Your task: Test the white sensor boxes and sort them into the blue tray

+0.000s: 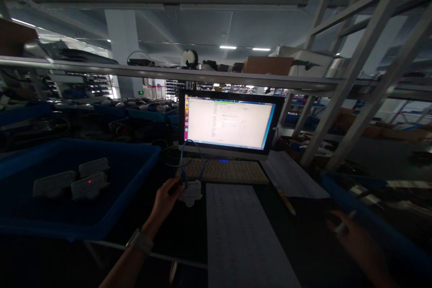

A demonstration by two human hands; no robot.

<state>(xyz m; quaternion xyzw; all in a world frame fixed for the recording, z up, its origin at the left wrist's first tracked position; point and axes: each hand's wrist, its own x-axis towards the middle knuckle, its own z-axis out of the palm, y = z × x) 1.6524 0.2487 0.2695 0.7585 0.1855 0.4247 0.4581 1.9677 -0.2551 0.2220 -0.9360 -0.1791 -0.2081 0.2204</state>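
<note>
My left hand [166, 198] reaches forward, a watch on its wrist, and its fingers close on a small white device [191, 191] on the dark bench, just in front of the keyboard [222, 171]. A blue cable [192, 155] loops up from that device. My right hand [351, 234] sits low at the right, blurred, with a thin pale pen-like object [344, 222] between its fingers. Between the two hands lies a long white printed sheet [243, 234].
A lit monitor [229, 121] stands behind the keyboard. At the left, a blue tray [135, 175] holds three white devices, one showing a red light. A second paper and a yellow pencil [286, 202] lie right of the keyboard. Metal rack struts rise at the right.
</note>
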